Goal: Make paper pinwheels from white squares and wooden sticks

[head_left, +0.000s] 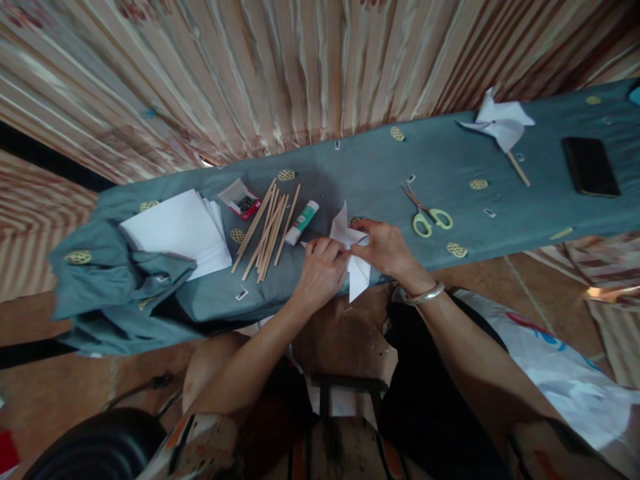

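Note:
A white paper pinwheel (359, 277) is between my two hands at the table's front edge, its pointed blades sticking out around my fingers. My left hand (324, 267) is closed on its left side, fingers bent near the centre. From the right, my right hand (383, 245) pinches the paper close to the middle. The centre of the pinwheel is partly hidden by my fingers. Just left of it lie a glue stick (302, 223) and several thin wooden sticks (270, 233). Green-handled scissors (426, 213) rest to the right of my right hand.
A stack of white paper (175, 230) and a small open box of dark pins (241, 199) lie at left. A pinwheel on a stick (500, 127) and a black phone (591, 167) are at right. The tablecloth (370, 167) is bunched at the left end. Striped curtains hang behind.

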`<state>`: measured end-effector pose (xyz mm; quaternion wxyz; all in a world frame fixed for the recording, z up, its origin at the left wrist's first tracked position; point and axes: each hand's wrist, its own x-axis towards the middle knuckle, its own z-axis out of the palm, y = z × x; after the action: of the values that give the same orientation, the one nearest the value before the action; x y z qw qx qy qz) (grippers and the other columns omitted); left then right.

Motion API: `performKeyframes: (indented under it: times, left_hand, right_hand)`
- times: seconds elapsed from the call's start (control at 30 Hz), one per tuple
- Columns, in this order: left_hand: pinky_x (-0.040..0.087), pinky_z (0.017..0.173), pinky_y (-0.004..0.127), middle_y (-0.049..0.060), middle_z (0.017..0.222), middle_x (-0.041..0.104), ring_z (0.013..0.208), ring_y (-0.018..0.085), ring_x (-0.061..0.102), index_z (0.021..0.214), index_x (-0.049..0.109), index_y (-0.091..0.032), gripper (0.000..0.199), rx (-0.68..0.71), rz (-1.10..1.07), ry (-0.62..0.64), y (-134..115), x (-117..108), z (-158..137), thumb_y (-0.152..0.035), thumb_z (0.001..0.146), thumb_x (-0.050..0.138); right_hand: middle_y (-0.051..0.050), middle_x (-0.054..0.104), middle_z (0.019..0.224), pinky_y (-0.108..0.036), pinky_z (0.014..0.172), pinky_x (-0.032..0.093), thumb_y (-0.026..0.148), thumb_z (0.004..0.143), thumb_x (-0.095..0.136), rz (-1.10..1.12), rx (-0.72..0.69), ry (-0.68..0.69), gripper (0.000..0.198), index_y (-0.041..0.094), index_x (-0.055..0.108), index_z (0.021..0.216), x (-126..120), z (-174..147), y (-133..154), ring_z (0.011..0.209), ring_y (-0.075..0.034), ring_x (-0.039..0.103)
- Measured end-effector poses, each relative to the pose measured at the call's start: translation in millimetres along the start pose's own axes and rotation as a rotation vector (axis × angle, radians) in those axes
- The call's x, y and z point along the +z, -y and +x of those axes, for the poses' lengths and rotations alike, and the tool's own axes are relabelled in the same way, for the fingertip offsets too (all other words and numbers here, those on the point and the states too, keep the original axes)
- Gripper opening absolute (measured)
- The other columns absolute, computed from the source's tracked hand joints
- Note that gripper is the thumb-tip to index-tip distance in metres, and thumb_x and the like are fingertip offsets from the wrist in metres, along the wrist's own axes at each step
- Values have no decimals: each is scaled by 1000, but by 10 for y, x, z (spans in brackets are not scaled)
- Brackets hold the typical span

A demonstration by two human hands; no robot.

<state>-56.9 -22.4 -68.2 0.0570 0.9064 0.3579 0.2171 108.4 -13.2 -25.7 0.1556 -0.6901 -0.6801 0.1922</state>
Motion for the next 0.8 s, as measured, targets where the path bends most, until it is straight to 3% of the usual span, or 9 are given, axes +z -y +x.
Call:
performKeyframes:
  times: [0.23,0.4,0.47,0.63,0.8]
  left_hand:
    - [38,90,43,8,102,67,103,25,52,106,71,-17,25,-83,-120,8,14,-8,-14,-25,96,49]
    - [40,94,44,9,108,67,108,25,54,111,70,-19,27,-194,-275,-29,63,-3,-15,-30,95,52]
    - [41,99,44,10,120,64,115,26,54,121,65,-19,34,-274,-366,-90,106,21,-14,-34,92,57]
    - [35,114,48,13,150,46,138,30,42,147,38,-24,73,-443,-635,-269,215,46,17,-43,83,69]
    - [25,120,49,12,153,42,144,31,35,144,41,-24,78,-498,-715,-376,198,-126,86,-42,76,76]
  right_hand:
    - [-12,77,104,-37,84,55,15,75,64,-12,-14,-40,37,15,71,111,61,-22,-22,97,-30,73]
    - [-11,77,105,-36,87,54,17,72,68,68,48,-70,38,15,72,109,55,-14,-58,98,-28,72]
    - [-9,77,101,-36,84,55,19,69,69,153,100,-85,37,16,73,106,47,6,-106,93,-27,72]
    - [-6,76,86,-32,68,54,25,64,70,474,161,-62,38,15,74,100,38,49,-249,74,-21,69]
    - [-5,74,79,-30,60,51,31,55,75,783,210,-63,42,13,73,94,-40,58,-289,64,-17,63]
